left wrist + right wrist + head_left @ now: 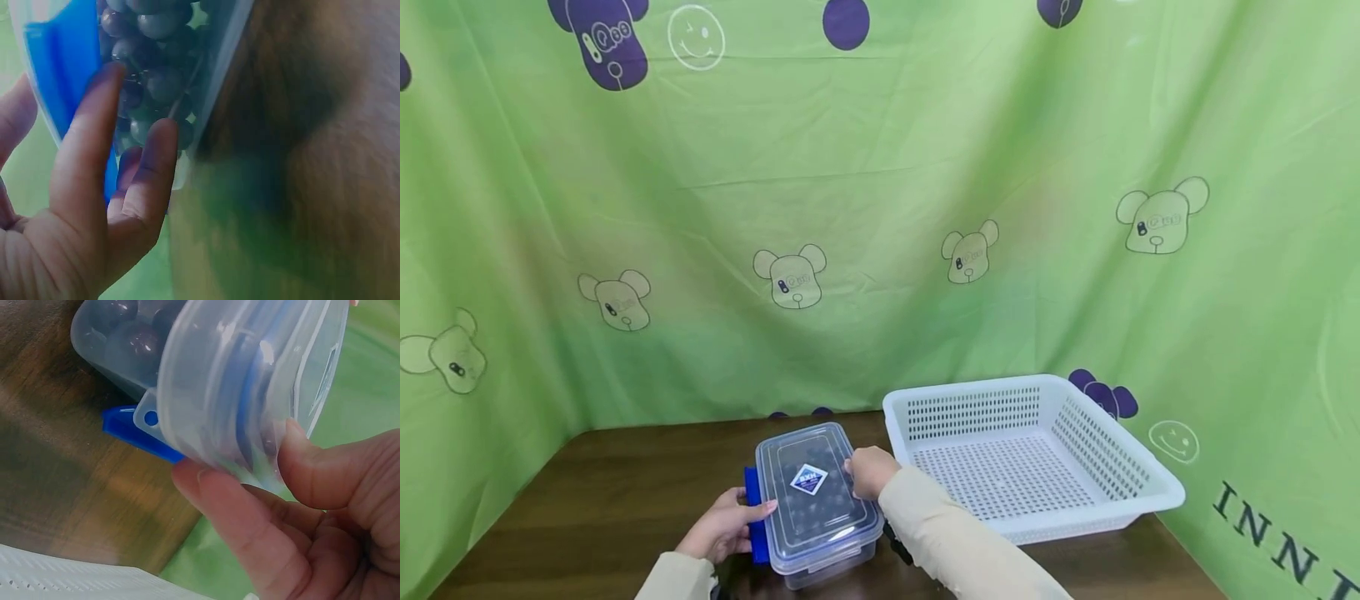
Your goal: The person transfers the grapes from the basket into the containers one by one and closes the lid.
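Observation:
A clear plastic food container with a lid and a diamond-shaped sticker stands on the table. Dark round fruits like grapes show through its wall. My left hand holds the left side, thumb on the lid's edge and fingers spread along the blue latch and wall. At the opposite edge my right hand pinches the rim, thumb on the lid. In the right wrist view its index fingertip touches the end of the other blue latch, which sticks out from the side.
A white perforated basket stands close on the right, beside my right forearm. The dark brown wooden table extends to the left. A green printed cloth hangs behind and at both sides.

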Demonstrator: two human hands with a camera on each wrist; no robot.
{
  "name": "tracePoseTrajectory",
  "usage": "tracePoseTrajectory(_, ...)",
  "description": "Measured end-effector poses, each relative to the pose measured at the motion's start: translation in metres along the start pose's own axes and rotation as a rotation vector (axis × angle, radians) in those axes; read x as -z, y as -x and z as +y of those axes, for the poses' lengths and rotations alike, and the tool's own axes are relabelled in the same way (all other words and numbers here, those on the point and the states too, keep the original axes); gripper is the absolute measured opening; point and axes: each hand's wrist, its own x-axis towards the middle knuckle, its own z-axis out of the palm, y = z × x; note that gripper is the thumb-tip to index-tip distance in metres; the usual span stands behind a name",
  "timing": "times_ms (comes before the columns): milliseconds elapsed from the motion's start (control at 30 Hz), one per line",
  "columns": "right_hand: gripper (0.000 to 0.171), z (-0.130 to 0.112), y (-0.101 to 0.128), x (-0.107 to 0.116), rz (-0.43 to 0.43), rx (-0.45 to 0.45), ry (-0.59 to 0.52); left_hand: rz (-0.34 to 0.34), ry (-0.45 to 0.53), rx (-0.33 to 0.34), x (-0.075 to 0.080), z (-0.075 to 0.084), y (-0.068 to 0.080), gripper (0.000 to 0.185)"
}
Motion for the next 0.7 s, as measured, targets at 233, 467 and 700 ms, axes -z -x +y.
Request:
tracePoseTrajectory(233,0.029,0.019,-0.022,-0.030,-0.005,0.034,0.010,-0.094,0.066,-0.031,0.000,-0.003,0.003,0.067)
tracePoseTrajectory(467,0.036,0.000,-0.001,-0.001,-0.041,-0.020,-0.123,-0.148,0.068,-0.044,0.006,0.001,0.006,0.065)
tracePoseTrajectory(700,0.034,-0.013,0.010,0.014,-0.047,-0.076,-0.230,-0.083,0.007,-0.058,0.008,0.011,0.009,0.059)
